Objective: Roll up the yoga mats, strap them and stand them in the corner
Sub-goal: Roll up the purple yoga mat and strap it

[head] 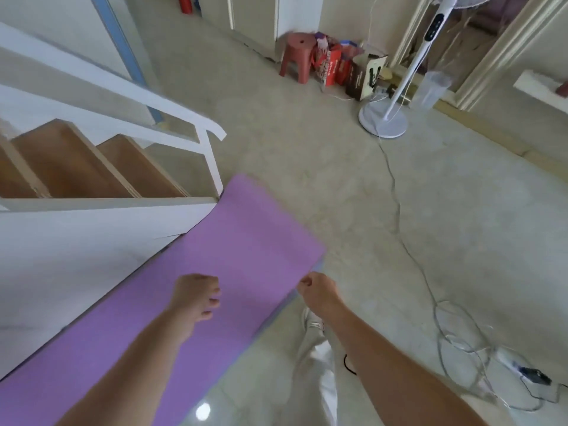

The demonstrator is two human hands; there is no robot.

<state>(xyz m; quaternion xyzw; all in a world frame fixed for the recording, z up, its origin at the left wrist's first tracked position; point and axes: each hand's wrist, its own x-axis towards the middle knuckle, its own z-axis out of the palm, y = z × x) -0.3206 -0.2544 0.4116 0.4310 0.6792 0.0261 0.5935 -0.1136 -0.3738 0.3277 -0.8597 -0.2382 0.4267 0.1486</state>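
A purple yoga mat [233, 247] lies unrolled and flat on the floor along the base of the white staircase. Its pale blue underside shows along the right edge. My left hand [196, 298] hovers over the middle of the mat with its fingers loosely curled, holding nothing. My right hand [318, 290] is over the mat's right edge, its fingers curled into a loose fist. I see nothing in it. A thin black band [349, 365] sits around my right forearm. My leg and shoe [312, 322] stand just right of the mat.
The white stair rail [212, 155] and wooden steps [92, 167] border the mat on the left. A fan stand [384, 118] with a cable [396, 207] trails across the floor to a power strip [522, 368]. A red stool [299, 55] and bags [341, 67] stand by the far wall.
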